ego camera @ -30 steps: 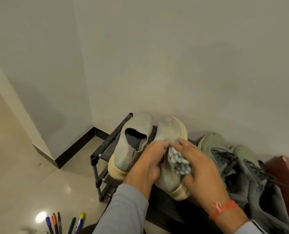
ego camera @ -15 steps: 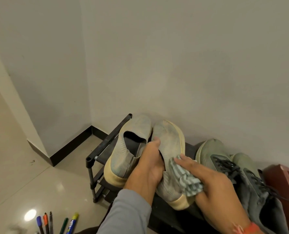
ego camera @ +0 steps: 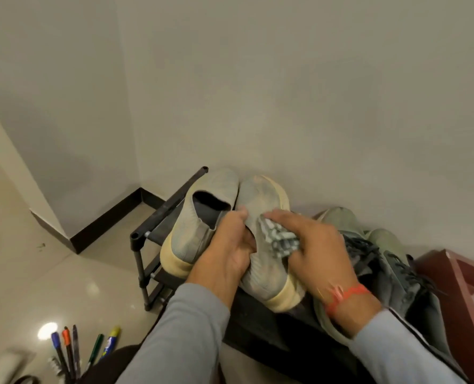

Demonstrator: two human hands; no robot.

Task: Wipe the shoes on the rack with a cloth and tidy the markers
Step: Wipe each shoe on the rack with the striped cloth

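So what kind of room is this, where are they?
Probably a corner of a home, maybe near the front door. A black shoe rack stands against a plain wall with shoes on it, the floor is shiny tile, and a bunch of markers stands close by.

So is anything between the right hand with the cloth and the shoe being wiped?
Nothing visible. The right hand presses the cloth straight onto the shoe, which the left hand grips at its opening.
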